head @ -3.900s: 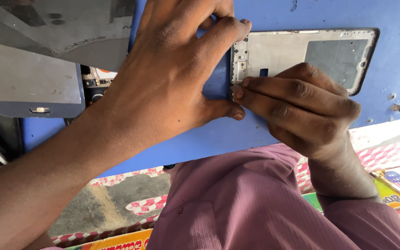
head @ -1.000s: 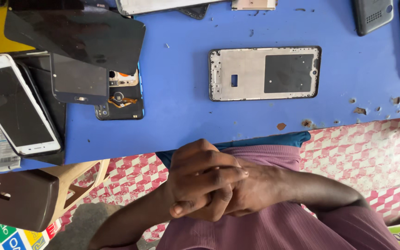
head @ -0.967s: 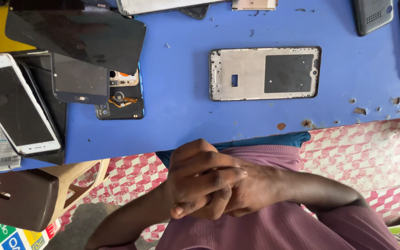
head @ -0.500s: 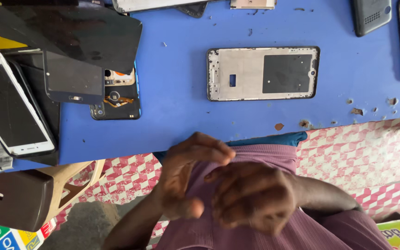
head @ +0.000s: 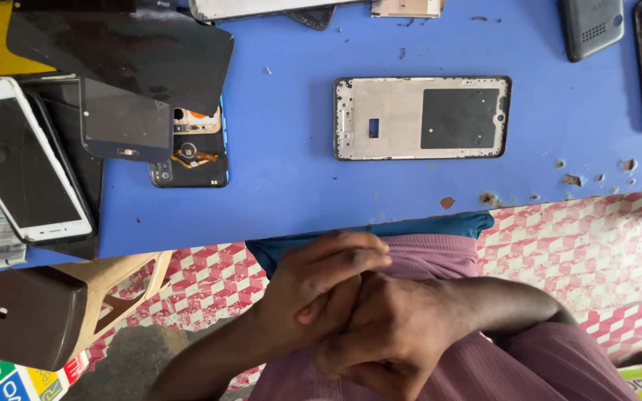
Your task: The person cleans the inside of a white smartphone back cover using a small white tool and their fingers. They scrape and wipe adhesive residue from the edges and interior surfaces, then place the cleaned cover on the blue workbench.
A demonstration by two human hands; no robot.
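Hands clasped in the lap, a bare phone frame lying on the blue table above them.

Around it lie a white phone (head: 27,160), a dark screen panel (head: 124,126), a big black sheet (head: 128,48) and an opened phone back (head: 191,152) at the left edge, a grey handset (head: 592,26) at top right — none of them between hands and frame. The left hand (head: 313,286) and right hand (head: 384,334) press together, fingers folded, holding nothing, just below the blue table (head: 284,186). The phone frame (head: 421,117) lies flat mid-table — pale metal, a dark square patch, thin dark rim.
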